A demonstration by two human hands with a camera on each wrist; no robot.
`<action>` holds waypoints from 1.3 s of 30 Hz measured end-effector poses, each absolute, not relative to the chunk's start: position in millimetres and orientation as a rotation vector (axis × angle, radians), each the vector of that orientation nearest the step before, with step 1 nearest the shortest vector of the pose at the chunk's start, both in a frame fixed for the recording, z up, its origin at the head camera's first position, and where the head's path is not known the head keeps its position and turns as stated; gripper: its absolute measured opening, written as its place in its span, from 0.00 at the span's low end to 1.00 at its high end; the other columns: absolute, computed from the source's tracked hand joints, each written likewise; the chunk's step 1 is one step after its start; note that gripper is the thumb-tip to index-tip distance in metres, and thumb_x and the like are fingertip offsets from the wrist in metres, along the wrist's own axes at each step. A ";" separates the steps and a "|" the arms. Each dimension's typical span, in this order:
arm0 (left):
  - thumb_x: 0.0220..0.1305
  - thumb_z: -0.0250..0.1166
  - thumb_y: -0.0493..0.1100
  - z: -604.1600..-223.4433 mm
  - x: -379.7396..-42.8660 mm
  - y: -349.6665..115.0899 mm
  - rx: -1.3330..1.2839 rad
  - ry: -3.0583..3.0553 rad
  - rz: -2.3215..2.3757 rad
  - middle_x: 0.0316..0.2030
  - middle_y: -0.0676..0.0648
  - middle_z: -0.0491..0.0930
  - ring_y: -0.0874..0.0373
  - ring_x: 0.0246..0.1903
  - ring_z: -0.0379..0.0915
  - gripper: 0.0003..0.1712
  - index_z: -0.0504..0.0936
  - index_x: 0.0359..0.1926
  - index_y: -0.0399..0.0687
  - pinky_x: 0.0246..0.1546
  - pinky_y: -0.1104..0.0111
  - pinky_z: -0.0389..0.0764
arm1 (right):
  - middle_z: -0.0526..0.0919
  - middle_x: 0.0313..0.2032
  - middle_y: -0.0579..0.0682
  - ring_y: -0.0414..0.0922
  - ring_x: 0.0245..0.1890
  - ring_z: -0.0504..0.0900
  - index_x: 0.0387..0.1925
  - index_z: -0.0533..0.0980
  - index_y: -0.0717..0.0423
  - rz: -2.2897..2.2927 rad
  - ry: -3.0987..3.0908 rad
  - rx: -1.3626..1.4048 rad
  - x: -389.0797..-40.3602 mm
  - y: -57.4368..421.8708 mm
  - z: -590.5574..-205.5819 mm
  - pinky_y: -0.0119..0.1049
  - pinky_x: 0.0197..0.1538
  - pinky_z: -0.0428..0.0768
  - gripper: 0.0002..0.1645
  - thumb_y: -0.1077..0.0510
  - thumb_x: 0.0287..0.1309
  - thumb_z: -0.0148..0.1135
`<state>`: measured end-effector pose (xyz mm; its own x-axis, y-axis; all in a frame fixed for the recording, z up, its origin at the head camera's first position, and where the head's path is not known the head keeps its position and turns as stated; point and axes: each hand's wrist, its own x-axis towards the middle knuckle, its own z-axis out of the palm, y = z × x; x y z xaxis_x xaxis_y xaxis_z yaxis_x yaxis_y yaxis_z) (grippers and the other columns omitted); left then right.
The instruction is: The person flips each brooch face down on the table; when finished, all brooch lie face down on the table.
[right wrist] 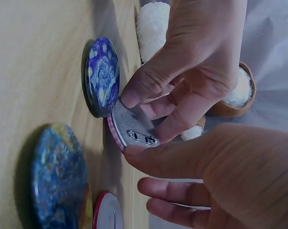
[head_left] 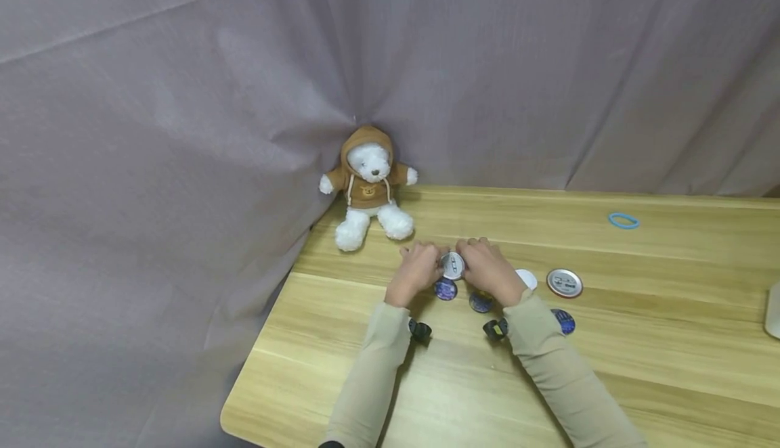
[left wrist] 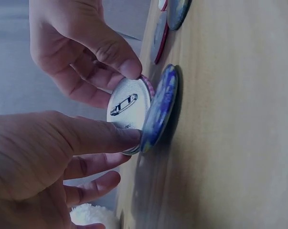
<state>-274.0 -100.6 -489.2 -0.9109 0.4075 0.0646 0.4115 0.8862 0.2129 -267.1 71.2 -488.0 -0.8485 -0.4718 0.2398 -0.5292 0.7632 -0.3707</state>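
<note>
Both hands hold a pin-back button badge (head_left: pixel 453 266) between them, its silver back with the safety pin turned toward me. My left hand (head_left: pixel 417 273) pinches its left edge, thumb on the silver back in the left wrist view. On the opposite edge, my right hand (head_left: pixel 491 273) grips with thumb and fingers. A pink rim shows on the held badge (right wrist: pixel 127 125); its front is hidden. Just in front of it lies a blue-purple swirl-painted badge (right wrist: pixel 102 76), overlapping it in both wrist views. Another blue and yellow badge (head_left: pixel 481 302) lies by my right wrist.
Right of my right hand are a white round badge (head_left: pixel 527 279), a silver-backed badge (head_left: pixel 565 283) and a blue badge (head_left: pixel 563 321). A teddy bear (head_left: pixel 370 181) in a brown hoodie sits at the back left. Farther right lie a blue band (head_left: pixel 623 220) and a white object (head_left: pixel 773 311).
</note>
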 end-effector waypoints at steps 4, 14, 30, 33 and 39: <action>0.62 0.69 0.39 -490.2 -270.7 -100.4 -0.661 -3.044 -0.328 0.43 0.45 0.84 0.42 0.51 0.77 0.08 0.86 0.43 0.51 0.50 0.43 0.71 | 0.76 0.31 0.59 0.58 0.35 0.72 0.36 0.78 0.64 0.561 -2.883 0.765 -264.0 69.0 -487.4 0.57 0.40 0.74 0.09 0.68 0.51 0.67; 0.63 0.69 0.38 -493.7 -264.8 -103.9 -0.643 -3.068 -0.434 0.43 0.49 0.85 0.47 0.48 0.76 0.05 0.89 0.38 0.52 0.47 0.50 0.70 | 0.74 0.35 0.59 0.58 0.39 0.68 0.33 0.80 0.62 0.533 -3.042 0.765 -256.6 64.6 -487.1 0.57 0.43 0.71 0.07 0.70 0.49 0.63; 0.68 0.65 0.43 -493.5 -256.9 -115.2 -0.595 -3.037 -0.522 0.44 0.49 0.84 0.48 0.48 0.76 0.10 0.88 0.47 0.50 0.45 0.53 0.68 | 0.78 0.40 0.60 0.61 0.43 0.73 0.50 0.80 0.66 0.496 -2.966 0.850 -244.9 63.8 -470.1 0.61 0.45 0.72 0.22 0.69 0.50 0.65; 0.66 0.67 0.43 -493.3 -253.1 -117.7 -0.598 -3.031 -0.552 0.42 0.50 0.84 0.49 0.46 0.76 0.10 0.88 0.47 0.50 0.46 0.53 0.68 | 0.79 0.37 0.57 0.60 0.41 0.74 0.45 0.81 0.64 0.526 -2.929 0.877 -241.9 61.5 -470.7 0.61 0.45 0.72 0.20 0.70 0.45 0.66; 0.57 0.71 0.38 -491.8 -246.8 -120.6 -0.654 -3.032 -0.588 0.34 0.54 0.84 0.54 0.40 0.74 0.08 0.88 0.40 0.51 0.43 0.58 0.67 | 0.74 0.24 0.48 0.56 0.33 0.74 0.24 0.77 0.55 0.601 -2.903 0.953 -238.4 56.6 -473.5 0.57 0.39 0.70 0.11 0.70 0.39 0.69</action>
